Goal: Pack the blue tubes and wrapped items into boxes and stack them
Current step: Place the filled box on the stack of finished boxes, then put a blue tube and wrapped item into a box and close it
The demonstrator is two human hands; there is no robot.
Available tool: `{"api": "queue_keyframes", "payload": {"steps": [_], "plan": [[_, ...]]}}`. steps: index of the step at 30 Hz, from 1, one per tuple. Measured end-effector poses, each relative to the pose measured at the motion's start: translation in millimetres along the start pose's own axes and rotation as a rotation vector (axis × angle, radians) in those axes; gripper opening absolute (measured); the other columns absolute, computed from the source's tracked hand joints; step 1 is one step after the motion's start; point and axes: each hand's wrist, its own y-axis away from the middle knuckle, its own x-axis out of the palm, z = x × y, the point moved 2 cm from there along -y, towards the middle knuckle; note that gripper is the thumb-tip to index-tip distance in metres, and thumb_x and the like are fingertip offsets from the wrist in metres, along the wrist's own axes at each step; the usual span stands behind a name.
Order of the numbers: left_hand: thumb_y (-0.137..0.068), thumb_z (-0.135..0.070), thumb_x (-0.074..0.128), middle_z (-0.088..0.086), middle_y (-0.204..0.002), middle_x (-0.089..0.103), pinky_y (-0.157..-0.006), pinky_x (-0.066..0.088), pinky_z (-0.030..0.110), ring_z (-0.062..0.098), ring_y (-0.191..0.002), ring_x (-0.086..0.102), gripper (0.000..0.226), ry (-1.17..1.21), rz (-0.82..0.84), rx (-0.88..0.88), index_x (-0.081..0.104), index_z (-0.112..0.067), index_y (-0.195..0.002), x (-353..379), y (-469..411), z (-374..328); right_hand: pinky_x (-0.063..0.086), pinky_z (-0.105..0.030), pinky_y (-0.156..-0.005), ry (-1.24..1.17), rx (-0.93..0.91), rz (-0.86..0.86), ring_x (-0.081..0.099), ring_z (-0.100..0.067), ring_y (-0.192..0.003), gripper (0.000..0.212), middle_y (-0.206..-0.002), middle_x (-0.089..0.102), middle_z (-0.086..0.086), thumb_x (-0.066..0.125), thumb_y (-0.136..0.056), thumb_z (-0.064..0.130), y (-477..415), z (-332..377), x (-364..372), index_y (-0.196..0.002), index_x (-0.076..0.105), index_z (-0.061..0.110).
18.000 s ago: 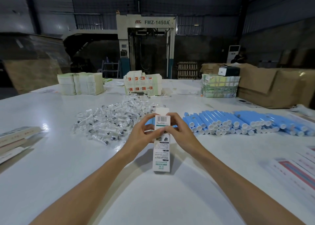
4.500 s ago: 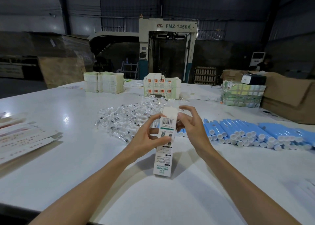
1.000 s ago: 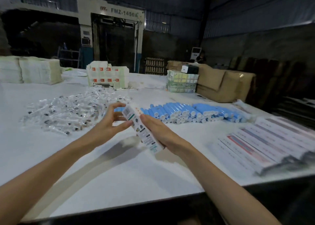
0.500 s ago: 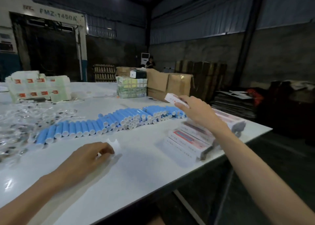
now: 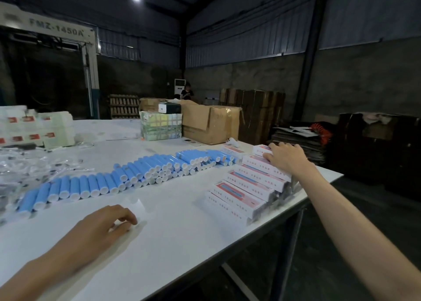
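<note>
Long white cardboard boxes (image 5: pixel 248 186) with red and blue print lie stepped in a stack at right centre, at the edge of the white table (image 5: pixel 182 232); the right hand (image 5: pixel 284 158) lies flat on top, fingers extended. Sky-blue tubes (image 5: pixel 127 177) with white caps cross the middle. Lower left, the left hand (image 5: pixel 100 225) rests loosely curled, holding nothing

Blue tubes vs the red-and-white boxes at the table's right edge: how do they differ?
Shape: the blue tubes are round, blue with white ends; the boxes are flat, white with red print.
Layout: the tubes lie in a long loose band, piled in places; the boxes overlap in a neat stepped row.
Contact: the right hand rests on the boxes; no hand touches the tubes.
Both lie on the white table.
</note>
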Motion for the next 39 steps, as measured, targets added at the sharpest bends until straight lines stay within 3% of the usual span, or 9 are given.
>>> {"api": "queue_keyframes", "payload": {"steps": [5, 8, 13, 19, 23, 27, 30, 35, 39], "plan": [[-0.105, -0.040, 0.063, -0.040, -0.119, 0.062, -0.087, 0.049, 0.020, -0.015, -0.112, 0.056, 0.030, -0.023, 0.032, 0.003, 0.056, -0.063, -0.123, 0, 4, 3, 0.049, -0.045, -0.096, 0.008, 0.007, 0.055, 0.063, -0.031, -0.119, 0.047, -0.132, 0.064, -0.010, 0.043, -0.108, 0.051, -3, 4, -10, -0.141, 0.050, 0.018], [-0.106, -0.040, 0.062, -0.038, -0.120, 0.063, -0.086, 0.047, 0.018, -0.015, -0.113, 0.056, 0.027, -0.027, 0.039, 0.007, 0.059, -0.061, -0.121, 1, 5, 6, 0.045, -0.049, -0.105, 0.005, 0.031, 0.059, 0.059, -0.033, -0.127, 0.053, -0.140, 0.060, -0.011, 0.048, -0.106, 0.053, -6, 4, -10, -0.147, 0.045, 0.018], [-0.106, -0.038, 0.063, -0.036, -0.120, 0.065, -0.087, 0.047, 0.016, -0.013, -0.113, 0.059, 0.027, 0.016, 0.077, -0.006, 0.062, -0.063, -0.117, 0, 5, 8, 0.029, -0.059, -0.120, 0.067, 0.033, -0.038, 0.036, -0.036, -0.149, 0.060, -0.158, 0.043, -0.014, 0.051, -0.104, 0.055, -11, 30, -14, -0.153, 0.044, 0.020], [-0.104, -0.041, 0.066, -0.030, -0.111, 0.071, -0.088, 0.055, 0.026, -0.007, -0.102, 0.066, 0.010, 0.051, 0.030, -0.060, 0.072, -0.049, -0.107, -13, 6, 0, 0.048, -0.043, -0.095, -0.390, -0.349, -0.223, 0.056, -0.026, -0.118, 0.037, -0.125, 0.064, -0.007, 0.049, -0.107, 0.044, 8, 179, -44, -0.130, 0.062, 0.017], [-0.105, -0.025, 0.067, -0.023, -0.105, 0.074, -0.089, 0.057, 0.030, -0.003, -0.096, 0.067, 0.019, -0.017, -0.036, -0.163, 0.076, -0.042, -0.105, -38, 11, 2, 0.052, -0.041, -0.077, -0.838, -0.499, -0.109, 0.064, -0.025, -0.092, 0.022, -0.094, 0.069, 0.000, 0.053, -0.105, 0.036, 47, 284, -48, -0.108, 0.068, 0.020], [-0.103, -0.017, 0.067, -0.015, -0.100, 0.075, -0.087, 0.057, 0.032, 0.006, -0.091, 0.069, 0.021, -0.028, -0.099, -0.289, 0.078, -0.034, -0.107, -66, 26, 13, 0.043, -0.036, -0.062, -1.099, -0.599, 0.005, 0.055, -0.020, -0.066, 0.024, -0.062, 0.053, 0.007, 0.056, -0.104, 0.031, 84, 373, -42, -0.088, 0.067, 0.016], [-0.103, -0.019, 0.066, -0.016, -0.095, 0.074, -0.086, 0.056, 0.031, 0.004, -0.087, 0.068, 0.020, -0.062, -0.121, -0.387, 0.077, -0.034, -0.109, -79, 44, 27, 0.041, -0.038, -0.060, -1.238, -0.631, 0.078, 0.049, -0.014, -0.059, 0.032, -0.059, 0.051, 0.006, 0.056, -0.104, 0.033, 110, 423, -34, -0.074, 0.056, 0.022], [-0.100, -0.021, 0.066, -0.014, -0.100, 0.076, -0.090, 0.058, 0.036, 0.006, -0.090, 0.070, 0.020, -0.092, -0.147, -0.487, 0.078, -0.031, -0.113, -86, 79, 40, 0.051, -0.047, -0.073, -1.295, -0.713, 0.145, 0.061, -0.023, -0.072, 0.032, -0.071, 0.064, -0.002, 0.057, -0.105, 0.033, 148, 466, -3, -0.081, 0.061, 0.012], [-0.103, -0.027, 0.064, -0.015, -0.098, 0.073, -0.089, 0.058, 0.035, 0.005, -0.087, 0.069, 0.016, -0.139, -0.201, -0.543, 0.077, -0.029, -0.113, -113, 106, 55, 0.050, -0.046, -0.068, -1.250, -0.807, 0.130, 0.059, -0.023, -0.065, 0.034, -0.064, 0.061, 0.000, 0.059, -0.104, 0.032, 151, 477, 10, -0.075, 0.058, 0.015]]}}
